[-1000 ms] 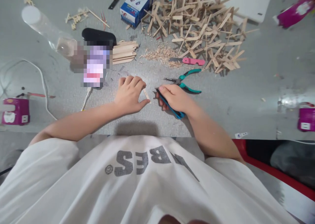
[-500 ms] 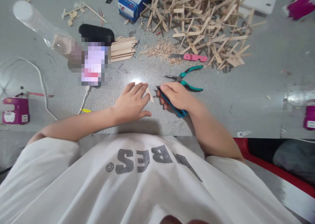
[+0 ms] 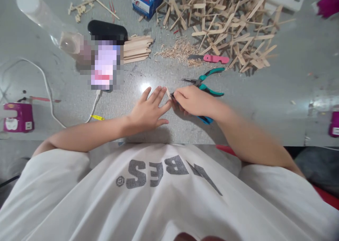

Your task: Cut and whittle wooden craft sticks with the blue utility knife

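My left hand point(image 3: 152, 106) lies on the grey table with its fingers spread. Its fingertips touch a small wooden stick piece point(image 3: 168, 93), partly hidden beside them. Just to the right, my right hand point(image 3: 192, 101) is closed around a blue and black utility knife point(image 3: 205, 119). Most of the handle is covered by the fingers, and the blade tip meets the wooden piece. Past the right hand lie teal-handled needle-nose pliers point(image 3: 202, 81) with their jaws pointing left.
A large heap of crossed wooden sticks point(image 3: 225, 25) fills the back. Before it are wood shavings point(image 3: 180, 50) and a pink-handled knife point(image 3: 215, 58). A stick bundle point(image 3: 137, 50), phone point(image 3: 104, 66), black case point(image 3: 107, 30), clear bottle point(image 3: 50, 25) and white cable point(image 3: 46, 85) are left; a blue box point(image 3: 147, 2) stands behind.
My right hand has moved the utility knife left, bringing its blade to the wooden piece. My left hand stays spread. The whole view has shifted slightly.
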The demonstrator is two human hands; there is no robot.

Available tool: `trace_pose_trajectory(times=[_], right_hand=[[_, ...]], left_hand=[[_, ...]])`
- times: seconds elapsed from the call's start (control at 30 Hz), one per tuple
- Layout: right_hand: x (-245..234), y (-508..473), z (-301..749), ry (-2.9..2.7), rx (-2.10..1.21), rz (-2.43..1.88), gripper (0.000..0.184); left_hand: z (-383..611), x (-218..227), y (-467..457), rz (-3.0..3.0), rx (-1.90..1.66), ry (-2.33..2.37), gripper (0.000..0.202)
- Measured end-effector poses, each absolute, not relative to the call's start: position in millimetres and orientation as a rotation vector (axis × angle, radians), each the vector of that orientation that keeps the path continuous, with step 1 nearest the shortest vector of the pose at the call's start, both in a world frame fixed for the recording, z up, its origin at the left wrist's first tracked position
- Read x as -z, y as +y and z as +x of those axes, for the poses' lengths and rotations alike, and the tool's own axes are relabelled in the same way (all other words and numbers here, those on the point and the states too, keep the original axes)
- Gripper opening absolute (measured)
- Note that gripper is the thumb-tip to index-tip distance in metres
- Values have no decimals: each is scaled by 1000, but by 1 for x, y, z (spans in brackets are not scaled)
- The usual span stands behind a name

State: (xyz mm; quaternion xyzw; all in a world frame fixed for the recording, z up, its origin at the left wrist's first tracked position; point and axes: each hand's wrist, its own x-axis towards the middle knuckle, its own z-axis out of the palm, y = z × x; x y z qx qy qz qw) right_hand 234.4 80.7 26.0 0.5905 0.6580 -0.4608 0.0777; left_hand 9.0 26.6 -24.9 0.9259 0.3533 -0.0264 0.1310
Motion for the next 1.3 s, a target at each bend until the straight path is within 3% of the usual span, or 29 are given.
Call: trace_pose_trajectory(times=[0.47, 1.13, 1.3], right_hand=[[-33, 78, 236, 2018, 1119, 1628, 46], [-25, 72, 233, 2143, 946, 1563, 41], [-26, 81, 232, 2080, 951, 1530, 48]], left_hand=[[4, 39, 28, 2691, -186, 884, 69], [7, 23, 30, 2668, -161, 867, 73], [8, 16, 32, 2681, -105, 853, 72]])
